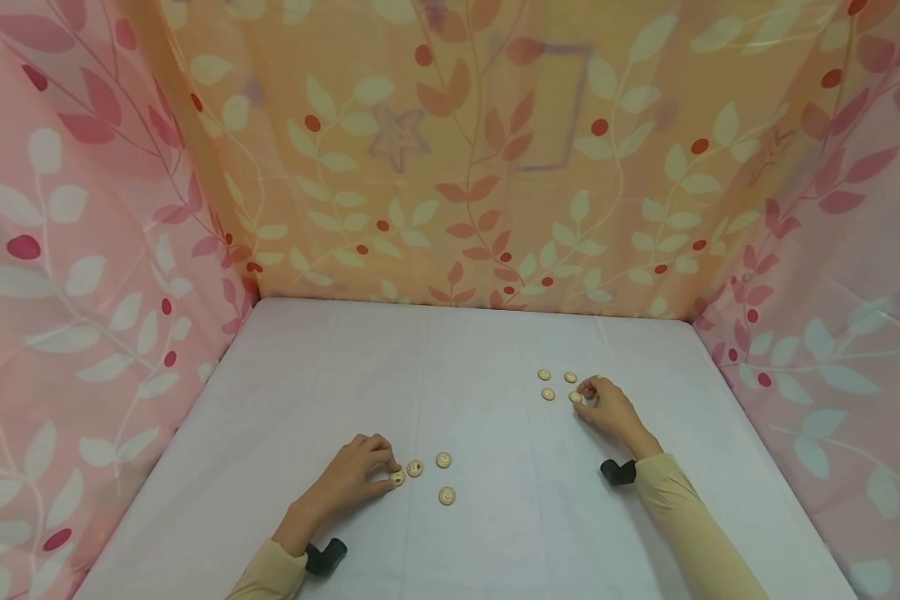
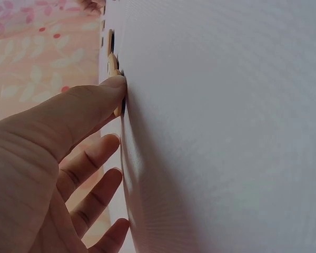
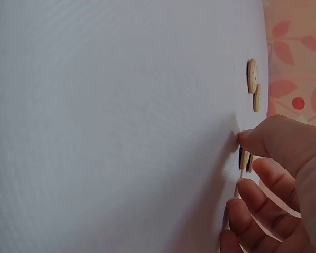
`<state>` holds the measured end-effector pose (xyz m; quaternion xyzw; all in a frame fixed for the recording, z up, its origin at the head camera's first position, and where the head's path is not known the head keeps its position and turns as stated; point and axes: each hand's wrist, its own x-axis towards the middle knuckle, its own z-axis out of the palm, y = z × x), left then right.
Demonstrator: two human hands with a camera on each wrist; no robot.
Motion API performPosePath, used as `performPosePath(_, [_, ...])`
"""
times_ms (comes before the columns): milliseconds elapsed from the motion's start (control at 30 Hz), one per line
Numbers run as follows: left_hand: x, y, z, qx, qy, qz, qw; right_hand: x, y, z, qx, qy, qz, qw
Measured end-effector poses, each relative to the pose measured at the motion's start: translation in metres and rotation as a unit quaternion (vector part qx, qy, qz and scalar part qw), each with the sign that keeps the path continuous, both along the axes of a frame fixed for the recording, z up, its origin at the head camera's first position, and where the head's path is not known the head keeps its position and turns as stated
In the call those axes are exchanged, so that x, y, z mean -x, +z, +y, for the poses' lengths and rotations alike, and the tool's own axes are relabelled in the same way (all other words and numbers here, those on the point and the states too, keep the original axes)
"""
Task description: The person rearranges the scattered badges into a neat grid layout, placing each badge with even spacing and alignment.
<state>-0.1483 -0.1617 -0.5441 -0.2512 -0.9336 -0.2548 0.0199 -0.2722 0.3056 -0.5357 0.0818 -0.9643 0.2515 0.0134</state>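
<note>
In the head view, my left hand pinches a round wooden button between thumb and index finger, low on the white table. Beside it lie a second button, a third and another nearer the front. In the left wrist view the thumb covers part of the held button. Farther back, my right hand has thumb and index finger at the edges of a similar button. Three more, a near button, a left one and a far one, lie flat around it.
A white-covered table carries both groups of buttons. Patterned leaf curtains stand along the back, the left side and the right side. Each wrist has a black strap-on device, one on the left and one on the right.
</note>
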Motion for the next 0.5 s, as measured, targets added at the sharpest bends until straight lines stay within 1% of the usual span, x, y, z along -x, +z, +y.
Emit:
performPosePath(133, [0.0,-0.0009,-0.0004,0.001,-0.001,0.004,1.0,-0.0001,-0.0008,0.0001,0.006,0.003,0.006,1.0])
performPosePath(333, [-0.0002,-0.0005,0.0,-0.003,-0.001,0.002,1.0,-0.0046,0.0012,-0.0028,0.009,-0.002,0.001,1.0])
performPosePath(500, [-0.0001,0.0,0.0,-0.002,-0.002,0.004,1.0,-0.0087,-0.0003,-0.0049,-0.005,-0.01,0.007,0.9999])
